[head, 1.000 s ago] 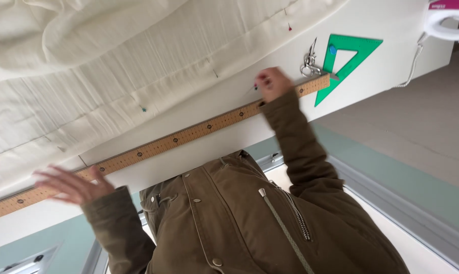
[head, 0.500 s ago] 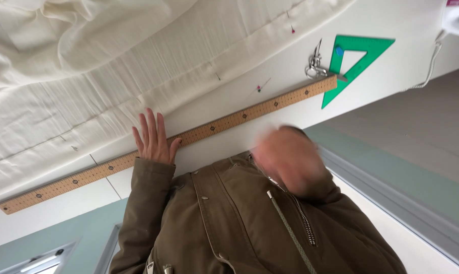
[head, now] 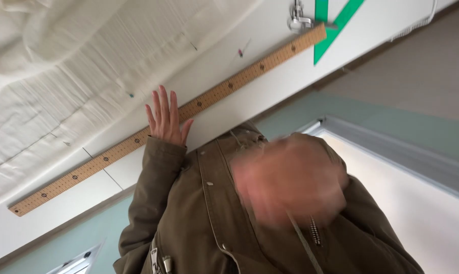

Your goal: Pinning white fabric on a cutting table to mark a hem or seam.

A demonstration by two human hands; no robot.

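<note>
Left hand (head: 166, 119) lay flat and fully open, fingers together and extended, palm pressed on the wooden ruler (head: 178, 114) on the white table (head: 270, 86); it gripped nothing. Right hand (head: 287, 185) appeared only as a blur in front of the olive jacket (head: 189, 223), near the camera; whether it was open or closed, or held anything, cannot be told.

The ruler's long axis ran diagonally, from its low left end near the table's near edge up to its right end at the far right. That right end touched a green plastic set square (head: 336, 25), a triangular outline cut off by the top of the frame. Just left of the set square sat a small metal clip (head: 298, 18).

Cream quilted fabric (head: 72, 66) covered the far left of the table, beyond the ruler, with several coloured pins (head: 243, 50) in and beside it.
</note>
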